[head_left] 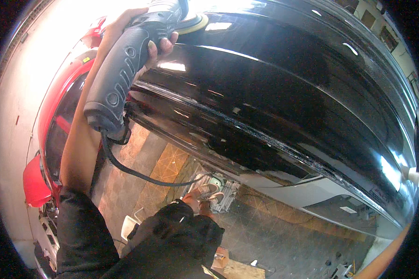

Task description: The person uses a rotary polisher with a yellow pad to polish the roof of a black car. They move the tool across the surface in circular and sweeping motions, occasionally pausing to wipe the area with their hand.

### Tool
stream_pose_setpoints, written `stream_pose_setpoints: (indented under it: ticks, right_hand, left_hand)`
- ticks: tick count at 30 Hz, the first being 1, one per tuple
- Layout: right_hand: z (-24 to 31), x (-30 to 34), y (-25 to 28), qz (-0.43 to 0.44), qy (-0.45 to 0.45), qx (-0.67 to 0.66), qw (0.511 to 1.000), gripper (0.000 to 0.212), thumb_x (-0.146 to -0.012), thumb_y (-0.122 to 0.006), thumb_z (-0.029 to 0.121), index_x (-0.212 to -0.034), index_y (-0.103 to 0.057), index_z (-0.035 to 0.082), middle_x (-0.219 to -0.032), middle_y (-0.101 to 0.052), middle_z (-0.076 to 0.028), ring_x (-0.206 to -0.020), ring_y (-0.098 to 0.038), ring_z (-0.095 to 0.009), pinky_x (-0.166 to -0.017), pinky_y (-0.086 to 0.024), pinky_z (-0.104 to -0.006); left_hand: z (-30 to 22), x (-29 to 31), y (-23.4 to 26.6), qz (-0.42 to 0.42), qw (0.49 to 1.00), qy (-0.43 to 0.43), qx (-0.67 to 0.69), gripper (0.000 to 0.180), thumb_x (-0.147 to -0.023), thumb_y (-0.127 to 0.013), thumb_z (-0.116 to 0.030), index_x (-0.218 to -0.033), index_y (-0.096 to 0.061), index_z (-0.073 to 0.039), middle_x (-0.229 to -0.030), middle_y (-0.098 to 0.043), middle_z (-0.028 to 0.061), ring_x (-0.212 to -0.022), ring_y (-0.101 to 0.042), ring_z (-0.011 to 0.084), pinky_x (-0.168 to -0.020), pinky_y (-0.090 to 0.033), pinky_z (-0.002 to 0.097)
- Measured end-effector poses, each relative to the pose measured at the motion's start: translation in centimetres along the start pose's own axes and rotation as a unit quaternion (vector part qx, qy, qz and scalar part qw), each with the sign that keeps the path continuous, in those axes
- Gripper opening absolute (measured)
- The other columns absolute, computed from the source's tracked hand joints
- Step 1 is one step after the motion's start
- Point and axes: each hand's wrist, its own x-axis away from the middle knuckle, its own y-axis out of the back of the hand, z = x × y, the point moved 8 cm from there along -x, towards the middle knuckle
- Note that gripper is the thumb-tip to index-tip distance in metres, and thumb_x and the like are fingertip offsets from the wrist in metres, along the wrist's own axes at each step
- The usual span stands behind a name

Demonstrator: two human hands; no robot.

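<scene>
At the upper left, my left hand (163, 48) is closed around the body of a dark grey corded polisher (114, 83). The polisher's round, yellowish pad (194, 25) lies at the surface of a glossy black car panel (274, 97); whether it presses on the panel is hard to tell. From the tool's rear end a black cord (139, 176) loops down toward the floor. My right forearm (386, 253) enters at the lower right and runs out at the dark rim, so the right hand itself does not show.
A red car (63, 100) with a red mirror (36, 181) stands at the left. Below, my feet are on a slatted metal platform (228, 199) beside the black car. A white seat-like object (129, 228) and a wooden board (242, 269) are on the floor.
</scene>
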Motion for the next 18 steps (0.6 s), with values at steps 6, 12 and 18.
stream_pose_setpoints:
  ticks: [6, 12, 18]
  right_hand:
    - [20.8, -0.5, -4.2, 0.095, 0.101, -0.365, 0.921, 0.071, -0.108, -0.042, 0.057, -0.159, -0.045, 0.008, -0.154, -0.057, -0.017, -0.151, -0.043, -0.036, -0.122, -0.032, -0.0608]
    - [44.8, 0.9, -21.9, 0.289, 0.164, -0.49, 0.806, 0.073, -0.109, -0.039, 0.061, -0.157, -0.048, 0.007, -0.155, -0.057, -0.016, -0.155, -0.037, -0.035, -0.126, -0.025, -0.0607]
    - [57.8, 2.7, -30.9, 0.32, 0.218, -0.237, 0.891, 0.073, -0.105, -0.037, 0.058, -0.159, -0.047, 0.011, -0.168, -0.038, -0.021, -0.161, -0.015, -0.048, -0.129, -0.007, -0.0673]
  left_hand:
    - [-0.2, -0.3, 2.3, 0.038, 0.999, -0.014, -0.001, 0.072, -0.101, -0.064, -0.037, -0.148, -0.036, 0.01, -0.12, -0.058, 0.0262, -0.086, -0.068, 0.025, -0.057, -0.065, 0.0223]
    - [-2.3, 2.0, 5.5, -0.017, 0.999, -0.049, -0.007, 0.069, -0.102, -0.065, -0.036, -0.147, -0.039, 0.01, -0.12, -0.058, 0.0264, -0.085, -0.068, 0.0242, -0.056, -0.064, 0.021]
    - [-2.1, 2.9, 6.7, -0.025, 0.996, -0.083, -0.023, 0.069, -0.103, -0.063, -0.037, -0.147, -0.039, 0.011, -0.118, -0.059, 0.0276, -0.084, -0.069, 0.0244, -0.057, -0.065, 0.0205]
